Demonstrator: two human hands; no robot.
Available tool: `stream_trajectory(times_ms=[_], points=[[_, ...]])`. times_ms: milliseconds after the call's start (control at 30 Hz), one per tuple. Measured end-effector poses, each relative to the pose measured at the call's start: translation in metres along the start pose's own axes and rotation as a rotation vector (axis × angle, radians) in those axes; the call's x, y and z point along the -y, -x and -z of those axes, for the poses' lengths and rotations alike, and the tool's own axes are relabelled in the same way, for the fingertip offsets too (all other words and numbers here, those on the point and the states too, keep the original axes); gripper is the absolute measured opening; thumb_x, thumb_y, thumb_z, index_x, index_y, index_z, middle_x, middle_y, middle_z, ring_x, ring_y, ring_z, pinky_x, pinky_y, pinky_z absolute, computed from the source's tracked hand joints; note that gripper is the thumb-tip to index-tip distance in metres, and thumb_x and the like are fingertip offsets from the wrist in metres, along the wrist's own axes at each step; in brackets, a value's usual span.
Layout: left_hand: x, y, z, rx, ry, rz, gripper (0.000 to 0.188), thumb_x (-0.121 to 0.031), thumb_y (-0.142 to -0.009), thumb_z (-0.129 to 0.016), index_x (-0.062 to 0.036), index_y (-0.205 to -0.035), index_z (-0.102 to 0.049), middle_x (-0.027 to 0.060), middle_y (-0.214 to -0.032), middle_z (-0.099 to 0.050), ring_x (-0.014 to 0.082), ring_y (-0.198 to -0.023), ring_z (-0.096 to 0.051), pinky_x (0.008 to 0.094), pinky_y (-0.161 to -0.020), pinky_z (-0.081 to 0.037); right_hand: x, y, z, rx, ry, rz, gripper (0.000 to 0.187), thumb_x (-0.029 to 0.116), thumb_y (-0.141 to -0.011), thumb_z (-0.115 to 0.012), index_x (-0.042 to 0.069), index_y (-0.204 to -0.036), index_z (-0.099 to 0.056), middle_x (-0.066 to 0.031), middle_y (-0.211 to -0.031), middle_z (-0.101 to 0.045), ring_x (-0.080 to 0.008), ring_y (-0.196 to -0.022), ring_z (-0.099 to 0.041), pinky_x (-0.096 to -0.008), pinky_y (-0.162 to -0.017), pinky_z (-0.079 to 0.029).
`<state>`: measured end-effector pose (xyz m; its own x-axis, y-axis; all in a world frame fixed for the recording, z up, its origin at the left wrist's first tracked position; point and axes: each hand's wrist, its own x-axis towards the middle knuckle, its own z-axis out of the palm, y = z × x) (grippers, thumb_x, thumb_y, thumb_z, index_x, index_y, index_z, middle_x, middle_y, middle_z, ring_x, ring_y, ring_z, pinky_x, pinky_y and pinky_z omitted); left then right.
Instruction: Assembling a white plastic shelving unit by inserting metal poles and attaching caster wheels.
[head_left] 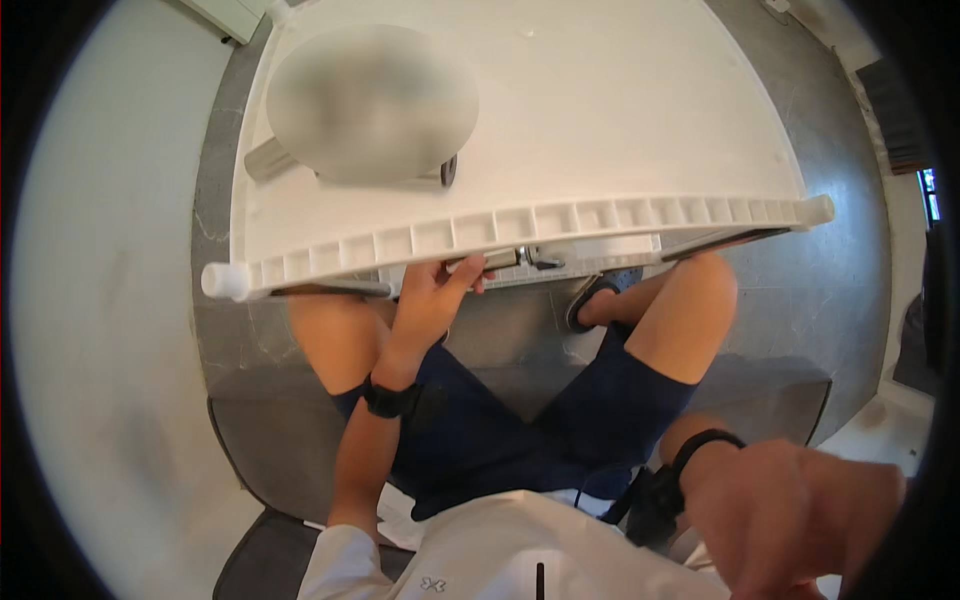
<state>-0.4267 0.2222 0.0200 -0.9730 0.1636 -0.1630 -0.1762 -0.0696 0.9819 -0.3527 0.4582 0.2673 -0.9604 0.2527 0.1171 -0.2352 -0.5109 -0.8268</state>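
Just under the front edge of a white plastic table (620,120), my left hand (435,300) is closed around a small silver-grey cylinder (500,259). A dark metallic fitting (540,259) shows at the cylinder's right end; the tabletop rim partly hides both. My right hand (775,510) is raised close to the camera at the lower right, well apart from the table. Its fingers look curled in and are blurred, so anything inside them is hidden.
A blurred oval patch covers part of the tabletop. A grey bar-shaped end (268,158) and a black rounded piece (449,171) stick out around it. My knees sit under the front rim (520,222). A white wall (110,250) stands at the left.
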Motion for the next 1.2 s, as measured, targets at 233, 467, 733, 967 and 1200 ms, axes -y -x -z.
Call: stream_trajectory(times_ms=[233, 467, 733, 967, 1200], points=[[-0.005, 0.01, -0.011, -0.011, -0.014, -0.008, 0.02, -0.015, -0.099, -0.065, 0.0039, -0.105, -0.067, 0.0064, -0.088, -0.069, 0.0109, -0.074, -0.061, 0.0254, -0.07, -0.05, 0.006, -0.012, 0.012, 0.079, 0.093, 0.054, 0.01, 0.016, -0.078, -0.068, 0.007, -0.082, -0.067, -0.0061, -0.074, -0.059, -0.0259, -0.064, -0.053, -0.0453, -0.061, -0.046], [-0.001, 0.013, -0.009, 0.006, -0.068, 0.015, 0.015, -0.007, -0.099, -0.062, 0.0047, -0.107, -0.065, 0.0097, -0.094, -0.069, 0.0134, -0.077, -0.063, 0.0278, -0.071, -0.052, -0.004, -0.037, 0.024, 0.16, 0.157, 0.2, 0.01, 0.015, -0.079, -0.068, 0.007, -0.083, -0.067, -0.0062, -0.074, -0.059, -0.0258, -0.064, -0.053, -0.0449, -0.061, -0.046], [0.004, 0.006, -0.004, -0.034, -0.025, 0.019, 0.014, -0.005, -0.098, -0.061, 0.0052, -0.107, -0.065, 0.0097, -0.094, -0.07, 0.0142, -0.077, -0.064, 0.029, -0.072, -0.053, 0.0, -0.04, 0.023, 0.169, 0.221, 0.222, 0.009, 0.015, -0.079, -0.067, 0.006, -0.083, -0.067, -0.0064, -0.075, -0.059, -0.0256, -0.063, -0.054, -0.0444, -0.06, -0.046], [-0.009, 0.019, -0.018, -0.068, 0.035, 0.023, 0.014, -0.003, -0.097, -0.062, 0.005, -0.108, -0.064, 0.0092, -0.093, -0.069, 0.0135, -0.077, -0.064, 0.0271, -0.07, -0.053, 0.003, -0.052, 0.013, 0.187, 0.27, 0.291, 0.009, 0.014, -0.08, -0.067, 0.006, -0.084, -0.067, -0.0066, -0.075, -0.059, -0.0255, -0.063, -0.054, -0.044, -0.06, -0.046], [0.002, 0.016, -0.007, -0.005, -0.035, 0.056, 0.015, -0.009, -0.098, -0.063, 0.0035, -0.108, -0.064, 0.0073, -0.091, -0.069, 0.0121, -0.075, -0.062, 0.0267, -0.068, -0.051, 0.001, -0.038, 0.014, 0.166, 0.325, 0.242, 0.008, 0.013, -0.08, -0.067, 0.006, -0.084, -0.067, -0.0067, -0.075, -0.059, -0.0253, -0.062, -0.054, -0.0435, -0.059, -0.046]])
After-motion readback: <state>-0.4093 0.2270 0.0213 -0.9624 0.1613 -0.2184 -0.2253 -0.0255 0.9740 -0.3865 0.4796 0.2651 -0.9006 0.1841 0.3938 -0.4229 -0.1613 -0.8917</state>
